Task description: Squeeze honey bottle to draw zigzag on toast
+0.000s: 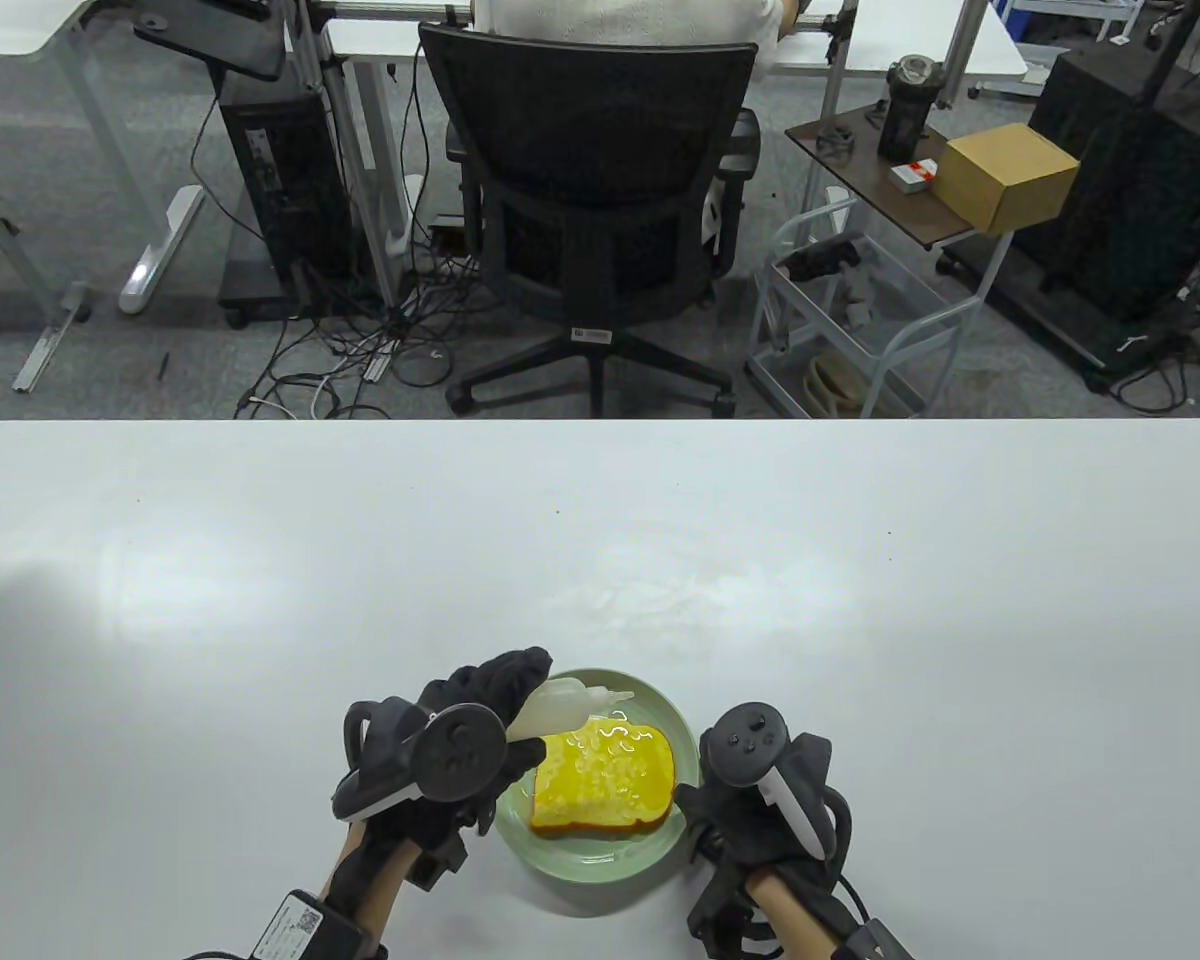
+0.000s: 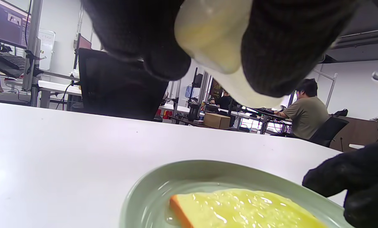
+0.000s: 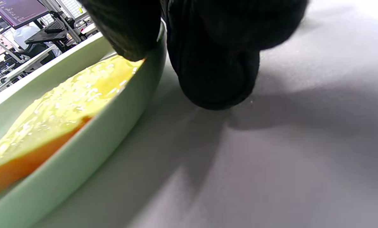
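Office clutter is seen beyond a smooth white table [image 1: 260, 560]: a black mesh-backed chair [image 1: 590, 190] at 12 o'clock, dark computer towers, tangled cables on grey carpet, and a brown cardboard box [image 1: 1005, 175] on a small side table at 2 o'clock. Near the table's 6 o'clock edge a round, glossy, pale green plate [image 1: 600, 870] with a shallow raised rim is set, and on it a slice of toast [image 1: 605, 785] is laid, square with a rounded top, bright yellow on its face and orange along the crust, its surface glistening with wet squiggles. A soft, translucent, whitish honey bottle [image 1: 560, 705] with a tapered nozzle is held by the left hand [image 1: 460, 740] at the plate's 10 o'clock side, tilted with the nozzle pointed over the far part of the toast; in the left wrist view the black knit-gloved fingers [image 2: 287, 47] are seen wrapped around the bottle's body from both sides. The right hand [image 1: 750, 810] is placed at the plate's 3 o'clock edge, and in the right wrist view its gloved fingertips [image 3: 214, 72] are bunched together, one on the rim and the others down on the table just beside it. A small white label with a square code is worn on the left forearm strap, but its writing cannot be read.
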Action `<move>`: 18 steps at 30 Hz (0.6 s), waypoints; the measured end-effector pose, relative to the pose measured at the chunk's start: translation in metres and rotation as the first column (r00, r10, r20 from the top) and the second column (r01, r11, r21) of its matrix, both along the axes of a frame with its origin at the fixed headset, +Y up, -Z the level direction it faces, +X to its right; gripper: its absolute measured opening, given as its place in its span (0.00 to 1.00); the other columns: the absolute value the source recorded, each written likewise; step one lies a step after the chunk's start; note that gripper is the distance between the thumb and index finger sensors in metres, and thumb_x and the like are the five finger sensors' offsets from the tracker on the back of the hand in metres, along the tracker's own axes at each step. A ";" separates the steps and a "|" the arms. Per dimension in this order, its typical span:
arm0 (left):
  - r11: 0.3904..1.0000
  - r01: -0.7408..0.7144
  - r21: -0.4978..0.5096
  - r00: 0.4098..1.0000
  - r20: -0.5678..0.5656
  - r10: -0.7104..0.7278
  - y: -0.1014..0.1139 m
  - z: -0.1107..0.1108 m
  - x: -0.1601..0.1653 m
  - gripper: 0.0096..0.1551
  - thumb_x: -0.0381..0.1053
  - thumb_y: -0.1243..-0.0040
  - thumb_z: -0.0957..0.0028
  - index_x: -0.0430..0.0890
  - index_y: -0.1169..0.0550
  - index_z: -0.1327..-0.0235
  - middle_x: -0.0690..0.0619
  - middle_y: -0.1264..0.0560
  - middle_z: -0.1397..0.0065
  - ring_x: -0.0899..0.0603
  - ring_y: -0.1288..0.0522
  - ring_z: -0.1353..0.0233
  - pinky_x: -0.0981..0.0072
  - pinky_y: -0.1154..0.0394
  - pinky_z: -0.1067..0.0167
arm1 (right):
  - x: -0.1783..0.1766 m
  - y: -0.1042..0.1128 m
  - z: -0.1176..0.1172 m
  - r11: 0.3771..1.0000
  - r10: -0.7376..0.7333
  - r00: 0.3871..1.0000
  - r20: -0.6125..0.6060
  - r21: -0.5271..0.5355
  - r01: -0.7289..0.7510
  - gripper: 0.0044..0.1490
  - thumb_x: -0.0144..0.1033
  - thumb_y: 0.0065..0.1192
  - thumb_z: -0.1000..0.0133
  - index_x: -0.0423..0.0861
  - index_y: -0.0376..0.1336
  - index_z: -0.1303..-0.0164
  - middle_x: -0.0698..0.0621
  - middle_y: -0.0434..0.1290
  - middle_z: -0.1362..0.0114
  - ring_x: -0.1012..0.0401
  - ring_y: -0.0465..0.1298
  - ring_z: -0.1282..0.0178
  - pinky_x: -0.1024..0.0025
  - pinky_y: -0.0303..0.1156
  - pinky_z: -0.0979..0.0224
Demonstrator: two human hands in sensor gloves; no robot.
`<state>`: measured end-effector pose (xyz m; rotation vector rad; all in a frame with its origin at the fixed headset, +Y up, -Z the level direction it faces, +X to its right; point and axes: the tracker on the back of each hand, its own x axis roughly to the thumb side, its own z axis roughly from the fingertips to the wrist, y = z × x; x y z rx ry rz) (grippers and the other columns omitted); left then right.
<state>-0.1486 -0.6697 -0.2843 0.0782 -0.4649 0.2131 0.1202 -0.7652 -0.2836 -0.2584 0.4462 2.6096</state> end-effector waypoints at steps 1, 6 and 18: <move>1.000 0.000 -0.022 1.000 0.012 0.000 0.000 0.000 0.001 0.54 0.58 0.22 0.60 0.52 0.38 0.23 0.55 0.31 0.25 0.43 0.19 0.35 0.50 0.21 0.35 | 0.000 -0.001 -0.001 1.000 -0.008 1.000 0.007 -0.004 0.008 0.44 0.39 0.70 0.49 0.41 0.56 0.24 0.42 0.81 0.44 0.54 0.86 0.58 0.71 0.83 0.62; 0.999 -0.023 -0.047 0.999 0.044 0.025 -0.002 -0.001 0.004 0.54 0.57 0.21 0.61 0.50 0.38 0.24 0.51 0.31 0.26 0.47 0.18 0.39 0.53 0.19 0.38 | 0.005 -0.005 -0.003 0.999 -0.043 0.998 0.056 0.004 0.043 0.40 0.41 0.71 0.50 0.41 0.62 0.28 0.43 0.81 0.47 0.55 0.86 0.60 0.72 0.83 0.63; 0.995 -0.097 -0.030 0.992 0.083 0.099 -0.002 -0.001 0.000 0.50 0.70 0.28 0.62 0.54 0.31 0.24 0.50 0.26 0.31 0.50 0.17 0.45 0.54 0.19 0.40 | -0.001 -0.004 -0.005 0.997 0.020 0.996 0.088 0.072 -0.026 0.31 0.41 0.67 0.48 0.41 0.65 0.38 0.43 0.83 0.53 0.57 0.88 0.66 0.74 0.83 0.69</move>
